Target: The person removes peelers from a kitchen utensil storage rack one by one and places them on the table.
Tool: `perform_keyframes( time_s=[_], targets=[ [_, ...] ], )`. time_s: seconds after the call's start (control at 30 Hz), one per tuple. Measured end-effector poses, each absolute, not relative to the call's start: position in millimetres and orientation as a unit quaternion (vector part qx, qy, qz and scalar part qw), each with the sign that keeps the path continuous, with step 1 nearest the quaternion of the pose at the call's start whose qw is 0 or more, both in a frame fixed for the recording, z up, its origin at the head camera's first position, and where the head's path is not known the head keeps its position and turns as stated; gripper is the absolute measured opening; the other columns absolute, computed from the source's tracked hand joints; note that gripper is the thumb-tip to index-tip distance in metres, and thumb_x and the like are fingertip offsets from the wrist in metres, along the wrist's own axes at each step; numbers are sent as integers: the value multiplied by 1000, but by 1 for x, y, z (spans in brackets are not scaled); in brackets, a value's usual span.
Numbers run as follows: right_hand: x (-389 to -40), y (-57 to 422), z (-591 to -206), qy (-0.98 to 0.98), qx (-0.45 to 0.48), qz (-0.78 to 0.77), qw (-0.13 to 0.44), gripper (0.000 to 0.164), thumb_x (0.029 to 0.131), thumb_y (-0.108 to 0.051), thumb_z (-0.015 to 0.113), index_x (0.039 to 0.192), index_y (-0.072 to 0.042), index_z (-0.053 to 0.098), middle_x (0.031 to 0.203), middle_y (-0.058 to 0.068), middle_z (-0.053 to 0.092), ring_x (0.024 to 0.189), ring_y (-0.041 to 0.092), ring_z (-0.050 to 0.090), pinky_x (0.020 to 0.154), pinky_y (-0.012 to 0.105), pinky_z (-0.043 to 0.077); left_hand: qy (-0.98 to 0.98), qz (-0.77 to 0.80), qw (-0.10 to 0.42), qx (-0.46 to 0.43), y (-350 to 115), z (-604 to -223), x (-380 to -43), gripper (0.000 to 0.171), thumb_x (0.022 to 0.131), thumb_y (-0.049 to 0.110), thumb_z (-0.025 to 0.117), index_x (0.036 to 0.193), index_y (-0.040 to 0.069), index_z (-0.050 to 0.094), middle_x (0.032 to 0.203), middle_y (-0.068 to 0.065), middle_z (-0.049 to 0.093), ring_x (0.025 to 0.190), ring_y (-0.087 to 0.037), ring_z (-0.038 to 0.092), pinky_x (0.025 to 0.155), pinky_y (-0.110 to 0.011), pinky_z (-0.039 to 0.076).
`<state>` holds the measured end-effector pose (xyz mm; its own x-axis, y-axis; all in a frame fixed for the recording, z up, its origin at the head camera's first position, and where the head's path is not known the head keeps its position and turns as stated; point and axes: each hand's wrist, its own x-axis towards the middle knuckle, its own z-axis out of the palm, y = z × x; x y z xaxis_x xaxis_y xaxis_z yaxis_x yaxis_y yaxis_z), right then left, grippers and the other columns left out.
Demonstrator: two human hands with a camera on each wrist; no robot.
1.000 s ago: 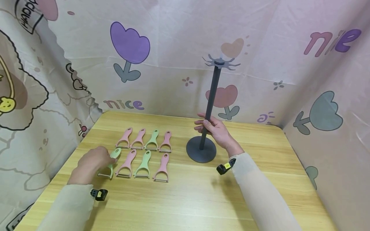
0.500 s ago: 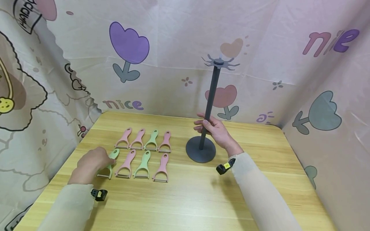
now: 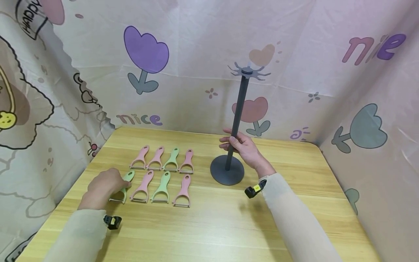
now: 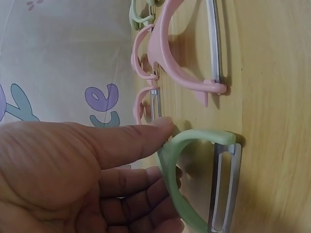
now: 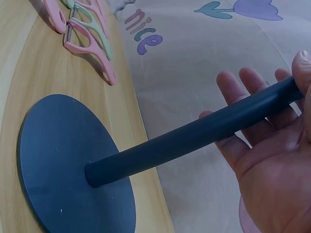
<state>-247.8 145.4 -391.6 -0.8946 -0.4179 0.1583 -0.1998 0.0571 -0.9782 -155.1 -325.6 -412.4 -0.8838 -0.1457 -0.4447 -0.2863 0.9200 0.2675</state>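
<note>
My left hand (image 3: 104, 185) pinches a green Y-shaped peeler (image 4: 182, 196) at the left end of the front row. Its thumb lies along one side and the fingers curl on the other; part of the handle is hidden. Beside it lie a pink peeler (image 3: 142, 187), a green peeler (image 3: 162, 188) and another pink peeler (image 3: 183, 191). With thumb and fingers, my right hand (image 3: 247, 147) holds the dark pole of an upright rack stand (image 3: 240, 105). The stand has a round base (image 5: 58, 160) on the table and a ring of hooks (image 3: 247, 71) on top, which hold nothing.
Behind the front row is a second row with a pink peeler (image 3: 139, 158), a green peeler (image 3: 172, 160) and more pink ones. The wooden table (image 3: 196, 233) meets a patterned cloth backdrop (image 3: 196, 43) at the back and sides.
The green peeler's handle has shifted slightly down and left with my left hand. My right hand and the stand stay in place.
</note>
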Motion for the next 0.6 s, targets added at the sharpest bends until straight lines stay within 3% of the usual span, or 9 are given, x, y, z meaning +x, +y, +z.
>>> perform_keyframes(
  time_s=[0.17,0.33,0.47,0.6],
  targets=[
    [-248,145,-392,726,-214,-648,83,45,112,-24,53,155,-11,51,136,24,67,121,35,71,110,46,52,956,167,213,-114,-326,-413,-154,62,95,44,74,117,-12,61,99,-24,64,81,-34,56,67,-45,50],
    [-247,145,-391,724,-209,-652,87,45,112,-21,54,154,-7,50,139,26,65,126,39,68,112,48,50,961,171,190,-103,-320,-407,-148,49,100,44,67,103,-4,65,90,-18,63,77,-31,56,64,-42,48],
    [-245,148,-392,734,-194,-646,78,45,111,-20,55,154,-7,51,141,24,64,131,38,65,115,49,48,974,168,130,-73,-297,-391,-144,51,103,43,62,117,-6,67,105,-26,70,82,-34,63,66,-48,52],
    [-240,154,-394,775,-162,-609,43,47,111,-28,57,154,-10,52,143,18,65,134,35,63,116,50,46,982,182,50,-23,-254,-379,-140,55,103,40,63,136,-4,63,127,-30,69,102,-46,68,83,-60,54]
  ],
)
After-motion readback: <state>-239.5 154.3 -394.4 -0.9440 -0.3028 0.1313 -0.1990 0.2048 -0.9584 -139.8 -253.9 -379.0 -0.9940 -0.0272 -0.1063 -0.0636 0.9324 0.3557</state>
